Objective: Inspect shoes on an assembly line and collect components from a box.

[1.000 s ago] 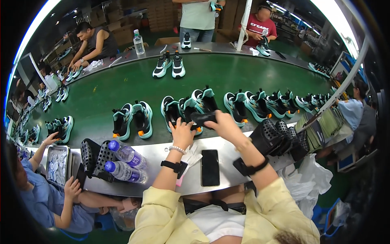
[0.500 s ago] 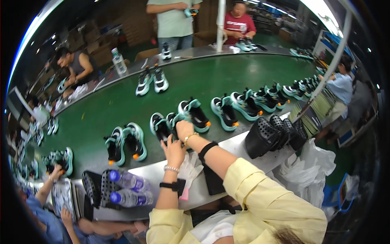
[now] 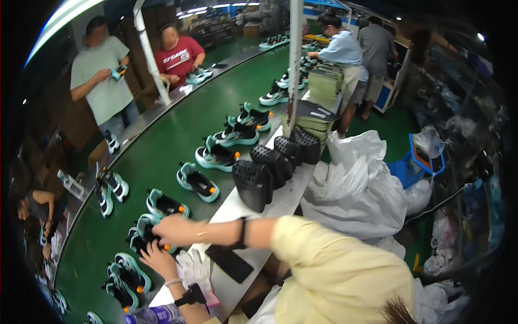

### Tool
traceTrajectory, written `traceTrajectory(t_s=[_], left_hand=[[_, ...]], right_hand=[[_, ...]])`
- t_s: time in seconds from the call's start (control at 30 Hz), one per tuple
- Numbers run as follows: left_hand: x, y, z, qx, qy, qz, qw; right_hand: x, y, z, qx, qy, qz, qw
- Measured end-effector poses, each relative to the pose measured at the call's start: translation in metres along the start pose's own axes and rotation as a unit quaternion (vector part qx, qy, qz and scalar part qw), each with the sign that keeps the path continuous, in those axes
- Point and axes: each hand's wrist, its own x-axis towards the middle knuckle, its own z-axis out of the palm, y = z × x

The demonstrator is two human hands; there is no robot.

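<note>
My right hand [image 3: 177, 231] reaches over a teal, white and black sneaker [image 3: 144, 222] on the green surface, with its fingers bent down at the shoe's opening; the fingertips are hidden and the hand is slightly blurred. Just below it, my left hand [image 3: 160, 263] is open, fingers apart, close to the near side of the same shoe. Another sneaker [image 3: 134, 237] of this pair shows partly behind my fingers. Orange tabs mark the heels. A single sneaker [image 3: 164, 204] lies beyond my right hand, and a pair [image 3: 127, 276] sits nearer, left of my left hand.
More sneakers [image 3: 234, 134] line the green conveyor belt [image 3: 172, 135]. Black perforated shoe-shaped forms [image 3: 253, 183] stand on the white ledge [image 3: 229, 216], with a dark phone [image 3: 231, 263], white gloves [image 3: 193, 269] and a water bottle [image 3: 154, 315]. White plastic sacks [image 3: 350, 189] lie right. Co-workers stand across the belt.
The view has swung to the right, so the belt and shoes appear further left and more tilted. Both hands stay at the same pair of sneakers.
</note>
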Motion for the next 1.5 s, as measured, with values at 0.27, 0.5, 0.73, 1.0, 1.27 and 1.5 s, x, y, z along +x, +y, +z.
traceTrajectory(t_s=[0.27,0.5,0.73,1.0,1.27,1.5], left_hand=[[0.058,0.110,0.019,-0.228,-0.127,0.043,0.964],[0.066,0.094,0.082,-0.266,-0.123,-0.009,0.956],[0.034,0.151,0.041,-0.287,-0.188,0.022,0.939],[0.062,0.133,0.036,-0.384,-0.264,-0.111,0.878],[0.109,0.113,0.084,-0.444,-0.093,-0.023,0.891],[0.115,0.108,0.113,-0.423,-0.180,-0.121,0.880]], right_hand=[[-0.185,0.061,-0.186,-0.378,0.144,0.382,0.831],[-0.214,0.090,-0.153,-0.343,0.088,0.355,0.865],[-0.202,0.105,-0.159,-0.318,0.132,0.366,0.865],[-0.202,0.100,-0.178,-0.353,0.088,0.386,0.848],[-0.080,0.056,-0.130,-0.148,-0.041,0.293,0.944],[0.005,0.131,-0.035,-0.173,-0.023,0.322,0.930]])
